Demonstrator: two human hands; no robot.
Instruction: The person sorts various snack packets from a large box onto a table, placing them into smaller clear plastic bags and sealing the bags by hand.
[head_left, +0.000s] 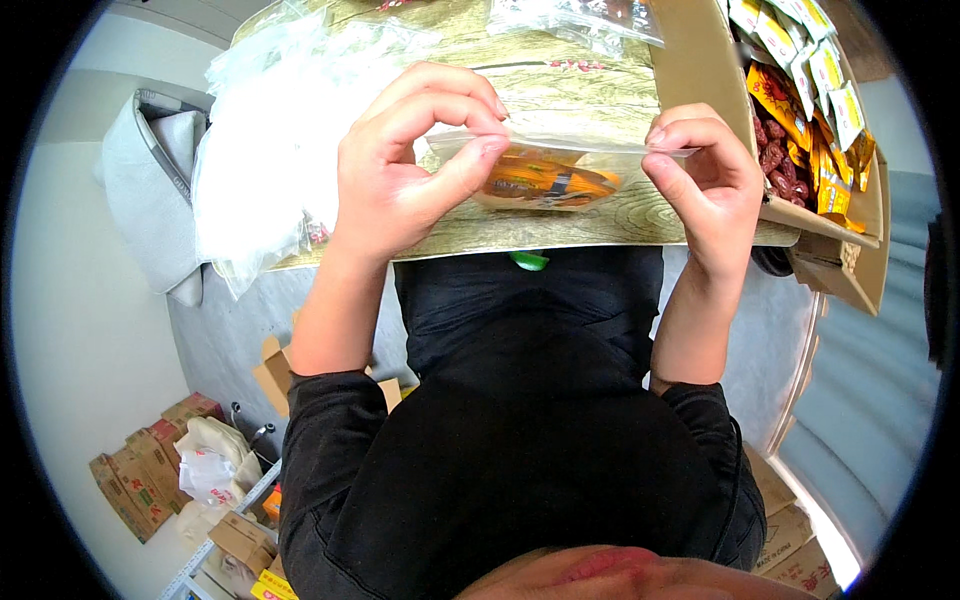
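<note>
The clear bag [550, 198] was located between your two hands, near the front edge of the table [590, 227]; whether its base touched the surface could not be told. Your left hand [405, 160] had thumb and forefinger drawn nearly together on the bag's upper edge, the other fingers curled. Your right hand [710, 185] pinched the same edge near its right end, thumb against forefinger, no visible gap.

Handling: the bag appeared light, its film thin, limp and probably slippery. The upper edge, taken near both ends, offered the surest hold; the film beneath would likely have sagged or creased. The contents seemed unlikely to be fragile.

Containers: the bag held orange packaging, its details unclear through the film. On your right, the cardboard box [697, 75] contained white-and-green sachets [800, 45], dark red dried fruit [783, 165] and orange packets [830, 190]. On your left lay a pile of clear bags [265, 150]; another filled bag [580, 20] lay at the far side.
</note>
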